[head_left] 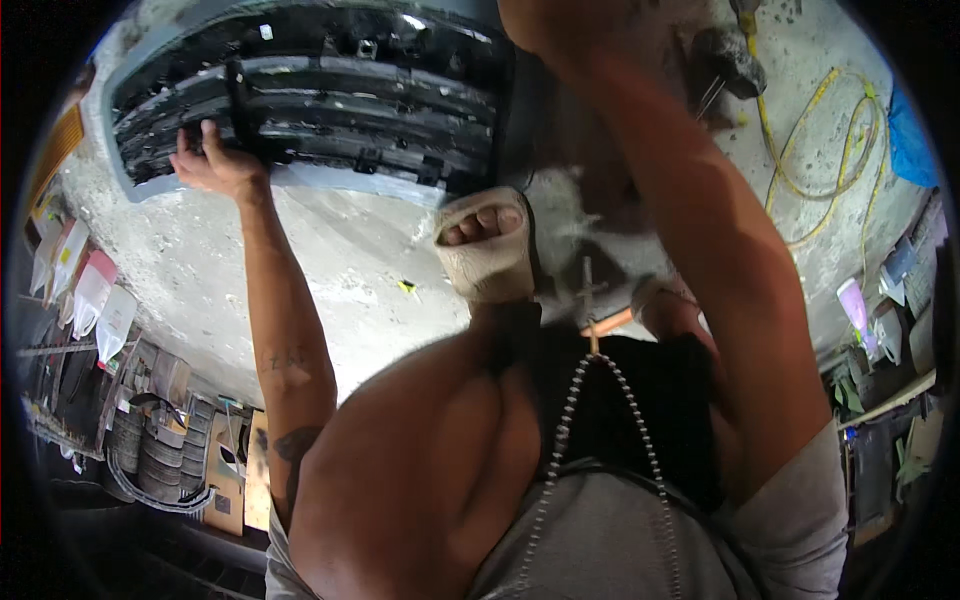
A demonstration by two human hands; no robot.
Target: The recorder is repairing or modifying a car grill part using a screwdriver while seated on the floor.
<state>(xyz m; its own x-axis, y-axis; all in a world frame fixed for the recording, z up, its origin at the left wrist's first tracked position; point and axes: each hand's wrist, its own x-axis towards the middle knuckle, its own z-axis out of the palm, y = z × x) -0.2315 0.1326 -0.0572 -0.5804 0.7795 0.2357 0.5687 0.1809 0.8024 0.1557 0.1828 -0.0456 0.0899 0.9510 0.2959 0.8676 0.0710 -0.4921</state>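
Note:
A large black slatted panel with a grey rim, which looks like a vehicle grille (330, 115), lies on the concrete floor at the far left. My left hand (222, 168) is at its near left edge, over the dark slats. Its thumb and fingers are apart, and I see nothing held in them; whether it presses on the panel I cannot tell. My right arm reaches forward past the panel's right end. Only part of my right hand (535, 28) shows at the top edge, blurred, with its fingers out of sight.
My sandaled foot (487, 250) stands close to the panel's near edge. A yellow hose (800, 185) coils on the floor at right, near a dark tool (728, 62). White jugs (95, 290) and stacked parts line the left side. A bead necklace (570, 420) hangs below me.

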